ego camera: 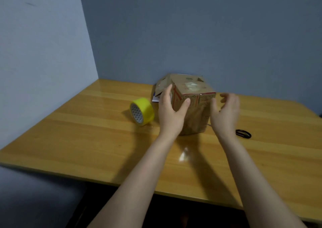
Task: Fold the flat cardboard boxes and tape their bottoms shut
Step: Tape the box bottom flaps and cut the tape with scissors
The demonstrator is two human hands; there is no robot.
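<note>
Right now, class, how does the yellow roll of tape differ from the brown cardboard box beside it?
The yellow roll of tape is round; the brown cardboard box is square-sided. The roll lies untouched; the left hand grips the box. The box stands taller than the roll. Both rest on the wooden table.

The box (191, 109) is matt brown cardboard with red print and a shiny patch of clear tape on top. Left of it, the tape roll (142, 111) is glossy yellow plastic. Under it, the table (87, 132) is smooth, varnished wood.
</note>
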